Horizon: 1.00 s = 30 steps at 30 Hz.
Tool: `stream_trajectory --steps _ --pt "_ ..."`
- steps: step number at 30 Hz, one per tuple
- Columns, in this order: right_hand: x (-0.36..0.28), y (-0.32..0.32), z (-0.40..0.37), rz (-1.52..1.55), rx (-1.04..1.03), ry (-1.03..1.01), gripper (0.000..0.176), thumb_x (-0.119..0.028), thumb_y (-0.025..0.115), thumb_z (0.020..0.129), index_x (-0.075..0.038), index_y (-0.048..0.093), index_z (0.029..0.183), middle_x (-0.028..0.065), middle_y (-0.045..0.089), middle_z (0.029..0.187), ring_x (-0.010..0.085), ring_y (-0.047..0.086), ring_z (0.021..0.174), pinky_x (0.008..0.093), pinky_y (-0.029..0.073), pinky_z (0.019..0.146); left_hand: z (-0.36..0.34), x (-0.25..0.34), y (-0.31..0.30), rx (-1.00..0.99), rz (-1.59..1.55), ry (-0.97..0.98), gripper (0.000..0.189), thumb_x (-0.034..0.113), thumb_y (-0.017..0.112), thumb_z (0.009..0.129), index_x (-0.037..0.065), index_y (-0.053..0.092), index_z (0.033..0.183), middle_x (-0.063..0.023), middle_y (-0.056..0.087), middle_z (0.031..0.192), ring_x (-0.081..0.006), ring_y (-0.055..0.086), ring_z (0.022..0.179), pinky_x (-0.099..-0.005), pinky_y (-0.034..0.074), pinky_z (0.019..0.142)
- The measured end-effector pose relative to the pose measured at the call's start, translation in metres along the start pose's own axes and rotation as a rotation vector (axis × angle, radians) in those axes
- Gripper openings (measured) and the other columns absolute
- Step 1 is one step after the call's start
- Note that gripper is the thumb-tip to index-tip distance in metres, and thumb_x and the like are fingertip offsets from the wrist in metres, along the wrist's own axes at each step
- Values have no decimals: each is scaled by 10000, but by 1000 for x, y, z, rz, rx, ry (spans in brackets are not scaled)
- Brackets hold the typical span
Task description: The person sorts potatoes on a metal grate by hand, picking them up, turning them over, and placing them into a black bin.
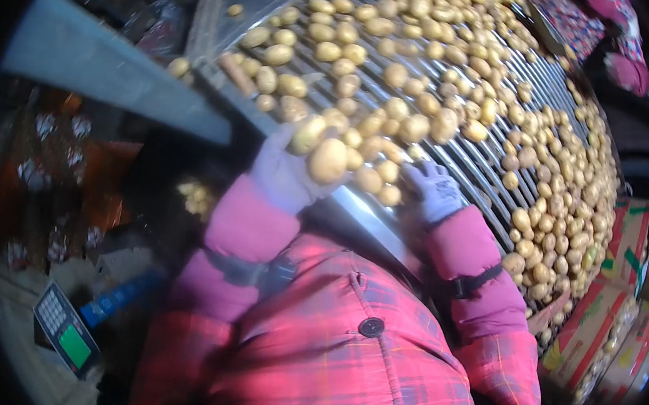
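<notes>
My left hand (285, 170), in a pale glove, is closed around potatoes at the near edge of a slatted metal rack. A large potato (328, 161) shows at its fingers, with a greenish potato (309, 134) just behind. My right hand (435, 190), gloved alike, rests at the same edge with its fingers stretched out over the bars. Beside its fingertips lie several small potatoes (379, 178). Many more potatoes cover the slatted rack (490, 167) ahead of both hands. The left palm is partly hidden by what it holds.
A metal beam (112, 68) slants in from the left. Below it sits a scale display (66, 330) with a green screen. Printed cardboard boxes (588, 322) stand at the right. Across the rack, another person's patterned sleeve (572, 23) shows at the top right.
</notes>
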State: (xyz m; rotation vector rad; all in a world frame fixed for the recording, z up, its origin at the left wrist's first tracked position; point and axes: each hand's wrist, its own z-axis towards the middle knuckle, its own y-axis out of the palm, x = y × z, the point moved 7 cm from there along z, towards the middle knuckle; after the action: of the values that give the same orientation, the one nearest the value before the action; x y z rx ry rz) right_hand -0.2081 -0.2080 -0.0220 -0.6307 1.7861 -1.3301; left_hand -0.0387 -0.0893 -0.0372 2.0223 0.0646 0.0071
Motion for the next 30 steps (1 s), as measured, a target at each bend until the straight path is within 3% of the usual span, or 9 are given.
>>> stream_trajectory --steps 6,10,14,16,21,26,28,29,30 --pt "48 23 17 1147 58 364 389 -207 628 876 -34 526 1209 58 615 962 162 598 832 277 486 732 -50 34 -25 -76 64 264 421 451 519 886 174 540 1202 -74 537 1250 -328 514 1156 -623 431 883" --pt "-56 12 43 1218 -238 255 396 -203 629 885 -25 525 1224 19 597 959 109 560 852 242 468 744 -108 74 -79 81 100 501 392 432 532 893 168 553 1183 -98 527 1261 -322 516 1146 -606 434 882" --pt "-180 8 52 918 -271 -237 522 -297 618 869 -26 480 1293 148 554 1184 241 524 1098 336 425 928 -171 125 -116 175 306 881 391 365 538 921 133 512 1235 -79 535 1226 -267 516 1137 -491 427 944" --pt "-193 11 63 670 -134 -451 514 -284 600 848 -20 490 1275 209 533 1212 336 512 1124 393 413 949 -219 144 -124 718 804 1043 460 322 540 932 108 426 1323 -74 534 1211 -226 529 1127 -432 418 972" --pt "-160 24 61 -10 125 -643 516 -252 643 752 -83 540 1228 204 487 1278 389 490 1132 469 421 925 -230 125 -155 430 622 1051 420 198 483 953 123 374 1351 -110 545 1179 -246 593 1039 -370 513 859" --pt "-144 35 47 -109 74 -722 623 -212 699 671 -110 500 1253 254 383 1354 455 422 1194 511 384 982 -208 91 -240 734 198 674 287 291 561 908 218 516 1183 -50 594 1081 -225 606 941 -377 506 820" --pt "-144 37 45 -133 -39 -671 653 -217 706 661 -130 490 1271 253 363 1370 446 393 1228 529 369 989 -192 119 -240 622 245 623 301 313 575 895 206 516 1170 -55 601 1017 -246 603 907 -394 507 778" --pt "-143 38 46 -121 -73 -626 680 -223 716 650 -142 482 1283 253 354 1375 446 382 1240 539 360 990 -169 147 -236 161 137 656 298 348 592 876 180 530 1116 -82 600 935 -255 602 859 -393 504 716" --pt "-142 42 47 -141 -25 -600 655 -277 720 657 -171 513 1269 207 360 1392 412 377 1250 516 374 971 -176 185 -229 373 661 651 238 267 607 867 136 526 1048 -104 587 863 -237 600 810 -379 496 661"
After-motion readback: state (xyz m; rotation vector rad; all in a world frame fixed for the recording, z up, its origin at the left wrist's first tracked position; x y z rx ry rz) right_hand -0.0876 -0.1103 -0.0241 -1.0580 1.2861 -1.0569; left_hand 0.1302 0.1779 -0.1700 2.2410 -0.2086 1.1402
